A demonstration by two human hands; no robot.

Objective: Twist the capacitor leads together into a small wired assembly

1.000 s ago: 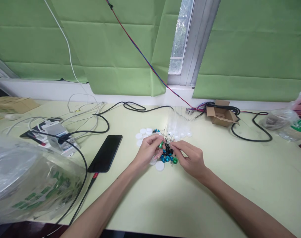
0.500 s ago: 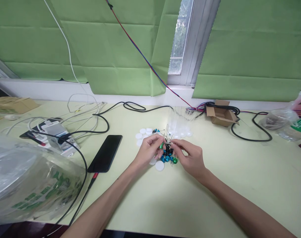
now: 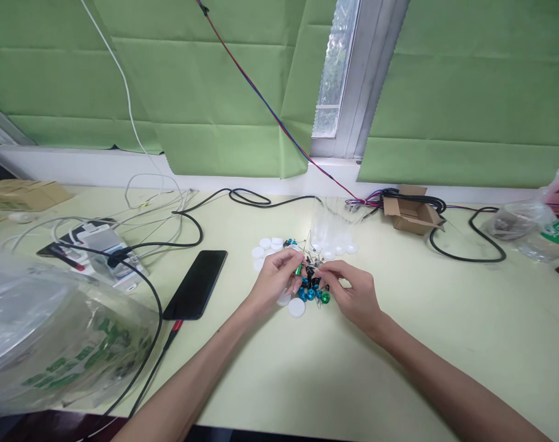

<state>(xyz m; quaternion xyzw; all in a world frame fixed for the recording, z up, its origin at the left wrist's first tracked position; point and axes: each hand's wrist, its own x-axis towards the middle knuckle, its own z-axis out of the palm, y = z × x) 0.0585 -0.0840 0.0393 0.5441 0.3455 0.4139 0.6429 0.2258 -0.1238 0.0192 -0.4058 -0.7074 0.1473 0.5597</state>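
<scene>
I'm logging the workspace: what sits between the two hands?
Head view: a heap of blue, green and black wire-legged parts lies between the left hand and right hand; both pinch it.

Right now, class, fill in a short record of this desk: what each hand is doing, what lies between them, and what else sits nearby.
Pile: blue, black and green components with wire leads
Left hand: pinches a small green component
Right hand: fingertips pinched at the pile; item too small to tell
White caps: scattered around the pile
Black phone: flat, left of the hands
</scene>
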